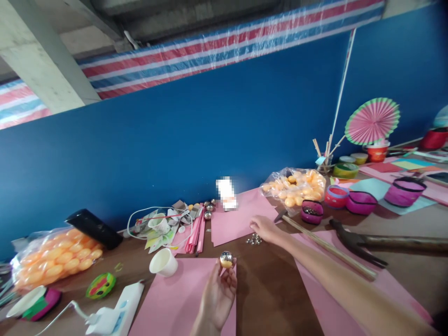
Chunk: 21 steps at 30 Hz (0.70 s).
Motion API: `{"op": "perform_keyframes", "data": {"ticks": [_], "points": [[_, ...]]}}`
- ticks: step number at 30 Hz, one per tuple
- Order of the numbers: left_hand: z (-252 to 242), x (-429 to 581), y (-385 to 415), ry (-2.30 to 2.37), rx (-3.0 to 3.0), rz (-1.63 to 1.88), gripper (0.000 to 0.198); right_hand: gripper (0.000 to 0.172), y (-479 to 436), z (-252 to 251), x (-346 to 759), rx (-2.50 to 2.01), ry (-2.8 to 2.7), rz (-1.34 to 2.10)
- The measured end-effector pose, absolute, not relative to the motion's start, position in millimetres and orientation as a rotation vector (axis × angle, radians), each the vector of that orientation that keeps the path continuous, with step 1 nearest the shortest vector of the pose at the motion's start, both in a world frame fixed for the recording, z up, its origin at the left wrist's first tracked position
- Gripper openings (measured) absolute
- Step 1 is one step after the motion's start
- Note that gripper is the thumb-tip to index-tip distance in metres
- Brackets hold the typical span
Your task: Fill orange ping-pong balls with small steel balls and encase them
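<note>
"Quick, where was the big metal ball?"

"In the L hand, clamped b/w thumb & fingers, held up by the R edge of the near pink sheet. Round, so no long axis to mind."

"And the R hand?"

"Farther out & to the R, fingers curled in close together. Couldn't tell if it had anything b/w the tips. It was at the near side of the far pink sheet."

"Which one was nearer the small metal balls?"

"R hand, def. They lay just beside it, on its near side & a touch L. From the L hand they were out ahead & R, well apart."

"Edges? Room?"

"Widest gap was the strip of brown worktop b/w the near pink sheet and the R-side pink sheet. Tighter on the other side: white cup stood L of the big ball, near it."

"Anything by the R arm?"

"Yep, light-handled hammer ran alongside the forearm, handle angled down-R, w/ the big hammer beyond it. So less room on the R, approx none for a wide elbow IMO."
</note>
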State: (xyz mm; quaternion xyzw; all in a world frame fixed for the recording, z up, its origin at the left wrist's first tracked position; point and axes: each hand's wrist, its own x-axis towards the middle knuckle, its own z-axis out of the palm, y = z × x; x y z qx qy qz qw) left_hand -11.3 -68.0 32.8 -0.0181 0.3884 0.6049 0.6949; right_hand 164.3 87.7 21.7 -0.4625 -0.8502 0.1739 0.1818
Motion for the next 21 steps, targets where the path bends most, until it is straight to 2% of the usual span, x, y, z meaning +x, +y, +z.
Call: {"op": "perform_keyframes", "data": {"ticks": [7,21], "points": [[36,-12,-68,0.866,-0.051,1.353,0.015,0.017,78,11,161,-1.329,-2.423,0.529],[40,-7,-61,0.893,-0.004,1.325,0.014,0.018,62,21,154,-1.167,-2.464,0.562]]}}
